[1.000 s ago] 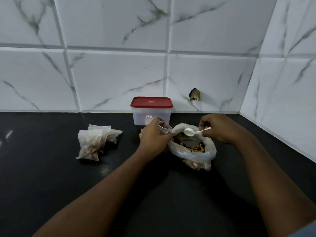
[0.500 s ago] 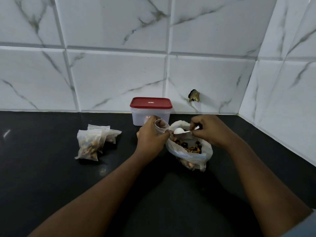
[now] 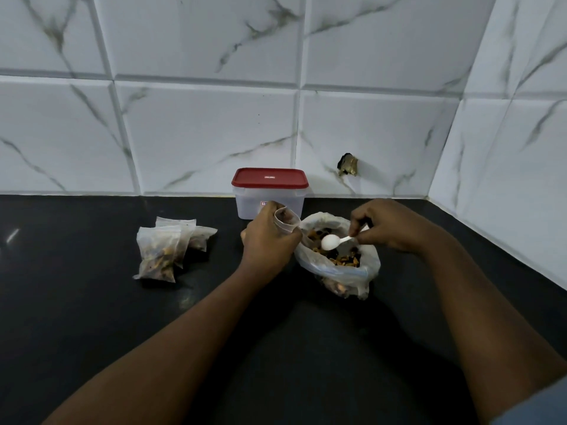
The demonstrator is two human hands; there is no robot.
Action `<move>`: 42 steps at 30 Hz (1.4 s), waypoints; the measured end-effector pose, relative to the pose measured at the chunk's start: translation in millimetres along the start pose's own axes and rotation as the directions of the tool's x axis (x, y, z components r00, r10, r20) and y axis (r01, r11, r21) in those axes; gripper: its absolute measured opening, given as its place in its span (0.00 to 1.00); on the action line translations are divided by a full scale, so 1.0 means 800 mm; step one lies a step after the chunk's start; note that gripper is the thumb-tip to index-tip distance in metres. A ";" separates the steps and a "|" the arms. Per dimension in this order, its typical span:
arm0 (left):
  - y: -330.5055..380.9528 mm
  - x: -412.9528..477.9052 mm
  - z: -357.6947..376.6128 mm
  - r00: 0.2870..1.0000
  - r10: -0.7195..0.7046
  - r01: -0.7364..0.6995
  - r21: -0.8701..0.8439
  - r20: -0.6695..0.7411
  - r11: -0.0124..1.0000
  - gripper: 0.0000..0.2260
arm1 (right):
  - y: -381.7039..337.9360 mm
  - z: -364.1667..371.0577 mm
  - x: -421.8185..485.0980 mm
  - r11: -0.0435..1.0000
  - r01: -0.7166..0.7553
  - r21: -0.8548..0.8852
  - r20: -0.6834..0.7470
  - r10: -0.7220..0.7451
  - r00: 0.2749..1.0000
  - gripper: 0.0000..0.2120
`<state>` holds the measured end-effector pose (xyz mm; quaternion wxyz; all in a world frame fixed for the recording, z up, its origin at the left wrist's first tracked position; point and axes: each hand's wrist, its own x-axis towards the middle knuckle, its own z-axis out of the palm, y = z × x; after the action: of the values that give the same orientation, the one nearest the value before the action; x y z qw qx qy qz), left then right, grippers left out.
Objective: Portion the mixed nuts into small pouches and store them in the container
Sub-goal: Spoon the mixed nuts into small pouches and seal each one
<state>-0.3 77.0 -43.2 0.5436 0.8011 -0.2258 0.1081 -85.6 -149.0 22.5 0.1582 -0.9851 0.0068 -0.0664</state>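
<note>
My left hand (image 3: 268, 240) grips a small clear pouch (image 3: 287, 220) with its mouth held open beside the big bag. That large plastic bag of mixed nuts (image 3: 337, 265) stands open on the black counter. Over the nuts, my right hand (image 3: 386, 225) pinches the handle of a white plastic spoon (image 3: 330, 242), its bowl turned back-up above the nuts. Behind both hands stands a clear container with a red lid (image 3: 270, 191), lid on. Filled pouches (image 3: 161, 253) lie in a small pile to the left.
The black counter (image 3: 92, 302) runs to a white marble-tiled wall at the back and on the right. A small metal fitting (image 3: 348, 164) sticks out of the back wall above the container's right side.
The spoon has gone from near the pouch's mouth down and back over the nuts in the big bag. My left hand keeps holding the pouch in about the same place.
</note>
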 end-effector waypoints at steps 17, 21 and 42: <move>0.001 0.001 0.003 1.000 -0.014 0.013 0.038 0.027 0.999 0.12 | -0.027 0.053 0.025 1.000 0.003 -0.021 -0.245 -0.008 0.969 0.06; -0.003 -0.002 -0.001 1.000 -0.019 0.018 0.030 0.015 0.999 0.12 | -0.030 0.057 0.034 0.998 -0.011 -0.056 -0.119 0.004 0.993 0.06; -0.004 -0.001 -0.001 0.996 -0.035 0.033 0.024 0.083 0.999 0.12 | -0.022 0.027 0.019 0.998 -0.051 0.036 -0.167 0.056 0.984 0.07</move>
<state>0.8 78.9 -45.6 0.5265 0.8146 -0.2335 0.0677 -67.8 -126.1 9.4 0.1745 -0.9729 0.0455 -0.1451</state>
